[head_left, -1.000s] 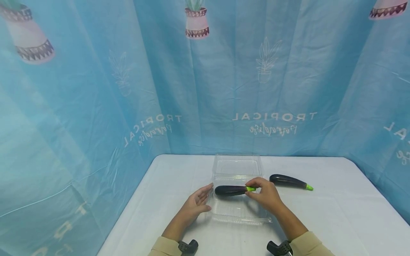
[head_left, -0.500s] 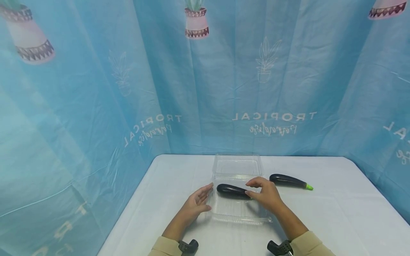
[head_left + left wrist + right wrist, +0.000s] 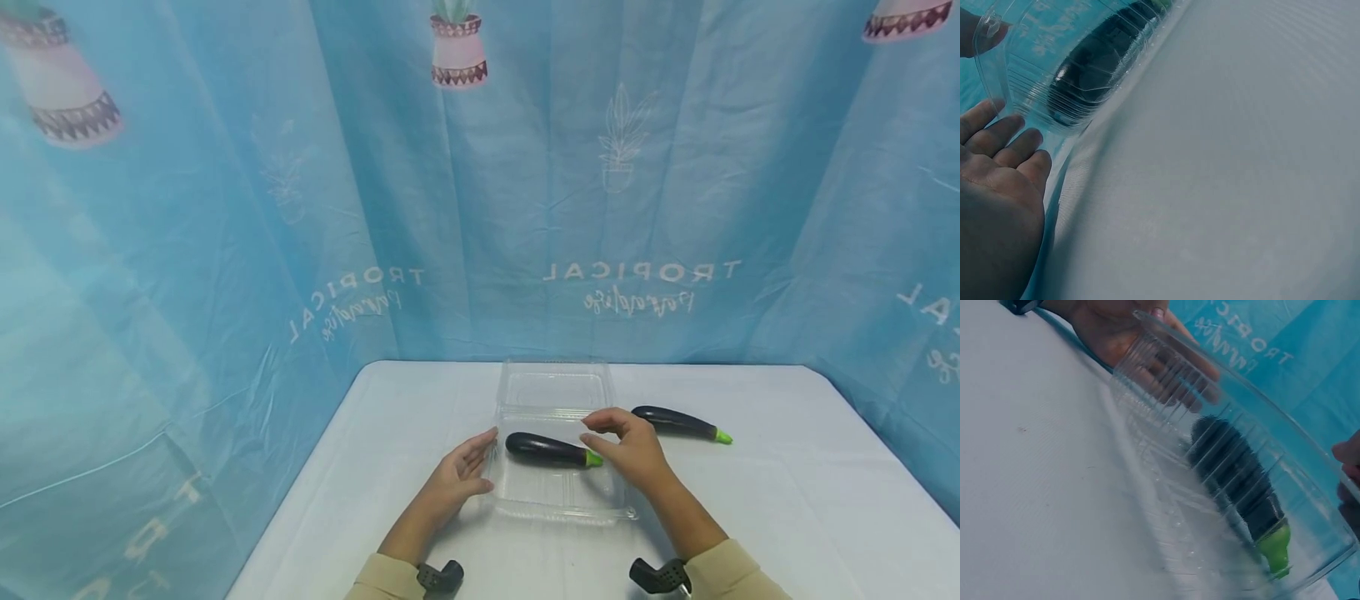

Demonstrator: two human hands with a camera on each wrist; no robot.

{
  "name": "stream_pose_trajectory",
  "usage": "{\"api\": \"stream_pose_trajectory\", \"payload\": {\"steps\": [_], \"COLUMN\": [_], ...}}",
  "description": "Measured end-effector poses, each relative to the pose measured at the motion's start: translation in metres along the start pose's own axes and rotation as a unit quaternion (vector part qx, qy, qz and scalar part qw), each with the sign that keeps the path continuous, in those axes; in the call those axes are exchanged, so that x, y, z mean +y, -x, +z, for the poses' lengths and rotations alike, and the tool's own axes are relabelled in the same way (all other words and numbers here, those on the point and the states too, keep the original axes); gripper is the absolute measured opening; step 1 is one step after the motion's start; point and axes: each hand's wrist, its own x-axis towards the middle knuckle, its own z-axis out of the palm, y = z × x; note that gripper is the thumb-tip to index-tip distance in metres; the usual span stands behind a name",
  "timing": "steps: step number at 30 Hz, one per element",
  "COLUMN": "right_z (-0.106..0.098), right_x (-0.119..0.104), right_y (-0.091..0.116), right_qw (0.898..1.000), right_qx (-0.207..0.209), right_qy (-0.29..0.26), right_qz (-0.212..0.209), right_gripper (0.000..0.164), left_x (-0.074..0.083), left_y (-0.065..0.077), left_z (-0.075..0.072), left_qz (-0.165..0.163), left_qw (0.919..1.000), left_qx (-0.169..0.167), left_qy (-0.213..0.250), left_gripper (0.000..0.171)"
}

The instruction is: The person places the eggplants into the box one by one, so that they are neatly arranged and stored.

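Observation:
A dark purple eggplant (image 3: 549, 451) with a green stem end lies inside the base of a clear plastic clamshell container (image 3: 558, 507). Its lid is folded back, away from the person. My left hand (image 3: 453, 479) stays at the container's left wall, fingers extended and thumb apart. In the left wrist view its fingers (image 3: 1019, 147) are right at the ribbed wall. My right hand (image 3: 630, 446) hovers over the container's right side, thumb and fingers spread with nothing between them, just beyond the green end. Right of the container, a second eggplant (image 3: 678, 423) lies partly behind my right hand.
A white cloth covers the table (image 3: 780, 500). Behind and beside it hangs a blue printed curtain (image 3: 480, 208). The lid (image 3: 557, 389) reaches close to the table's far edge.
My right hand let go of the eggplant's stem end and drew back slightly to the right. The eggplant came down into the container, its green end now nearer the person. The left hand kept its place.

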Motion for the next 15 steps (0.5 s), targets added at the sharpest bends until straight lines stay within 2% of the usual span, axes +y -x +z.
{"api": "stream_pose_trajectory", "payload": {"steps": [4,8,15], "right_z": [-0.005,-0.015,-0.049], "right_x": [-0.007,0.002,0.012], "right_y": [-0.001,-0.005,-0.010], "right_qw": [1.000,0.999,0.999], "right_qx": [0.007,0.002,0.014], "right_qy": [-0.017,-0.018,-0.011], "right_qz": [-0.013,-0.030,-0.036], "right_gripper": [0.023,0.024,0.031], "left_x": [0.001,0.001,-0.001], "left_y": [-0.001,-0.001,-0.001], "left_z": [-0.001,-0.002,-0.002], "left_qz": [-0.002,-0.002,0.004], "left_qw": [1.0000,1.0000,1.0000], "left_qx": [-0.002,-0.002,-0.005], "left_qy": [-0.001,-0.002,-0.005], "left_gripper": [0.084,0.085,0.086]}}
